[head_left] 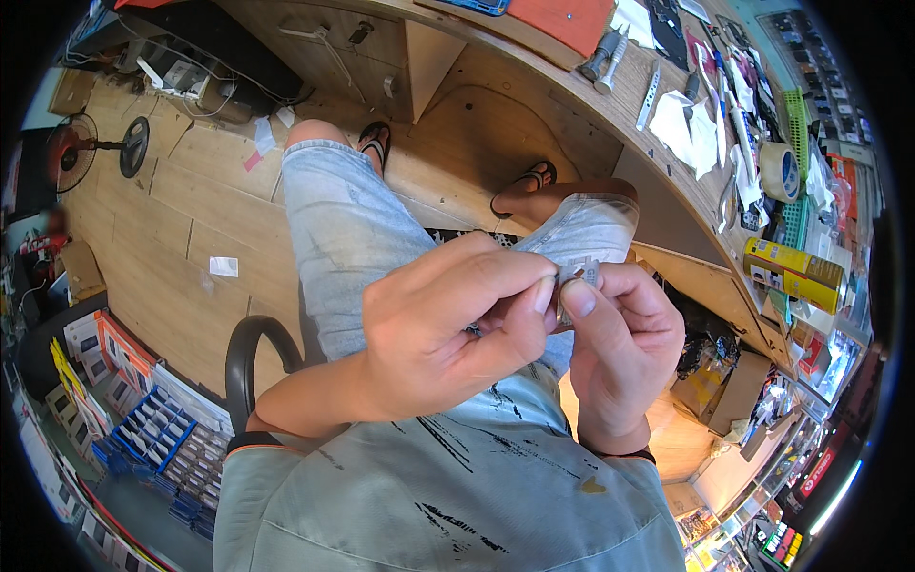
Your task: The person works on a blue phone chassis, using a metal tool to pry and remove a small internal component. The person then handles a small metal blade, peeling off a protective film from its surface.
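In front of my lap, both hands meet around a small flat grey piece with print on it (590, 273). My right hand (624, 348) pinches this piece between thumb and curled fingers. Close against its left edge, my left hand (448, 319) has thumb and forefinger pressed together, the other fingers curled under. What the left fingertips grip is too small and hidden to name. A small brownish sliver shows at the piece's face by the right thumb. The exact kind of the grey piece cannot be made out.
A wooden workbench (534, 71) curves along the far and right sides, bearing screwdrivers (610, 67), tweezers (649, 95), a tape roll (779, 172) and a yellow can (796, 275). At left are a black chair armrest (250, 357), a blue divided tray (152, 427) and a fan (71, 153).
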A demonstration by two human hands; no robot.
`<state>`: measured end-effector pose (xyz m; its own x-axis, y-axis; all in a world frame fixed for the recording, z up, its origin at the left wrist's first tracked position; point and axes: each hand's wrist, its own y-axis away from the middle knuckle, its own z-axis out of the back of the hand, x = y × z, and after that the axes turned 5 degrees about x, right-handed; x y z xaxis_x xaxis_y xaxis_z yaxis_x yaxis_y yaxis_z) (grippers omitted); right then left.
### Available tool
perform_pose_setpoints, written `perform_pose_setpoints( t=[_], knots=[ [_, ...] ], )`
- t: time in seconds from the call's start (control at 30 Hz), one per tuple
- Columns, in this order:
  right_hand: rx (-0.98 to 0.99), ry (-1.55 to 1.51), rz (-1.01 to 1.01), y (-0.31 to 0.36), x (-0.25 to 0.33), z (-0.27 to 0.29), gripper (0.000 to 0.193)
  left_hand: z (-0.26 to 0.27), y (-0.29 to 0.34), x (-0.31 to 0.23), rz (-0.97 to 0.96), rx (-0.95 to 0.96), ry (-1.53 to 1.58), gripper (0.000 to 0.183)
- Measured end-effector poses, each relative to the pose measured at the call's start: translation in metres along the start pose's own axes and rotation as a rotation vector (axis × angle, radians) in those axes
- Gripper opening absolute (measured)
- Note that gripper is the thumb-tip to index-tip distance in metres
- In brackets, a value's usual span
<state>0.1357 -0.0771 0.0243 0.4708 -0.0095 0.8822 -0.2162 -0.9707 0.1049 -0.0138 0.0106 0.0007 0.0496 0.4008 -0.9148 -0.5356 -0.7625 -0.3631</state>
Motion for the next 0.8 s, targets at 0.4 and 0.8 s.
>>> perform_pose_setpoints(
  t=[0.4, 0.8],
  knots=[
    [-0.007, 0.092, 0.07, -0.0015, 0.0011, 0.0014, 0.011, 0.0008, 0.0003, -0.0006, 0.063, 0.016, 0.077, 0.012],
    [-0.038, 0.104, 0.08, -0.0037, -0.0007, 0.0058, 0.018, 0.0005, 0.0021, -0.0044, 0.165, 0.035, 0.194, 0.011]
  ],
)
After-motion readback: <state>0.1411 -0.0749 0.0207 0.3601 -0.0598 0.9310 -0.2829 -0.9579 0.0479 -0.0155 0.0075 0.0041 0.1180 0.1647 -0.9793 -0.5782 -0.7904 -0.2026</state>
